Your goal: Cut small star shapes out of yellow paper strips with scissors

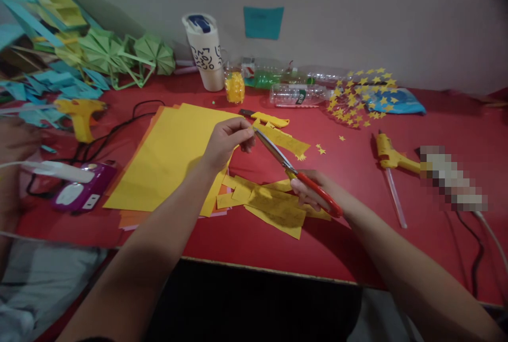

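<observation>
My right hand (311, 191) grips scissors (280, 154) by their red handles, over yellow paper strips (273, 201) on the red table. The blades point up and left and look nearly closed. At their tips is my left hand (232, 138), thumb and fingers pinched together; whatever lies between them is too small or hidden to make out. Behind the blades lie another yellow strip (283, 138) and a yellow utility knife (272, 118). Below and left of my left hand spreads a stack of yellow sheets (170, 156), with orange and pink paper underneath.
Small yellow stars (321, 150) lie near a star-covered clear plastic piece (353, 101). Glue guns rest right (391, 154) and left (81, 114). A white tumbler (206, 56) and plastic bottles (296, 95) stand or lie along the wall. Another person's hand (18, 143) is beside a purple socket block (83, 188).
</observation>
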Available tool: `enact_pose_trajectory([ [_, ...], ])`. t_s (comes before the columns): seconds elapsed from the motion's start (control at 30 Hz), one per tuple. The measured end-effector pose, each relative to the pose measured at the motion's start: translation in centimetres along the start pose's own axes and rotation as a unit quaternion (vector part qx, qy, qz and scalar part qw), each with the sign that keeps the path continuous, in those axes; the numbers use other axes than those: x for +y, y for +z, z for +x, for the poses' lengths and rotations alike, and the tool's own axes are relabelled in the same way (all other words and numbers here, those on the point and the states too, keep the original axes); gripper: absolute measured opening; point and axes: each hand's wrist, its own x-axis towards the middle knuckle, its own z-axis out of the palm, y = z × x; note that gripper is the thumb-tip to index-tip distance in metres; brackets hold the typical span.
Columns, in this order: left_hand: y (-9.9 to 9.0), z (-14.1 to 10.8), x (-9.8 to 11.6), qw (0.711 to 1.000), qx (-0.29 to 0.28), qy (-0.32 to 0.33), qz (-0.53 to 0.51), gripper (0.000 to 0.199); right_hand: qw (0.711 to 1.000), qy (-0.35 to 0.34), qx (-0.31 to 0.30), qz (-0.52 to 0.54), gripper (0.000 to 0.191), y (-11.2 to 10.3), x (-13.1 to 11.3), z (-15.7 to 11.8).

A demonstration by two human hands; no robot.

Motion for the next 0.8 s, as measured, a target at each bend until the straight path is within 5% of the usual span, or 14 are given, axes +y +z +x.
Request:
enact_pose_trajectory([
  [0.3, -0.2, 0.3, -1.2, 0.998, 0.037, 0.041, 0.016, 0.019, 1.000, 0.010, 0.003, 0.007, 0.067, 0.3, 0.7, 0.3],
  [0.8, -0.4, 0.1, -0.4, 0.998, -0.029, 0.041, -0.023, 0.018, 0.998, -0.024, -0.054, 0.012, 0.063, -0.1, 1.3, 0.1],
])
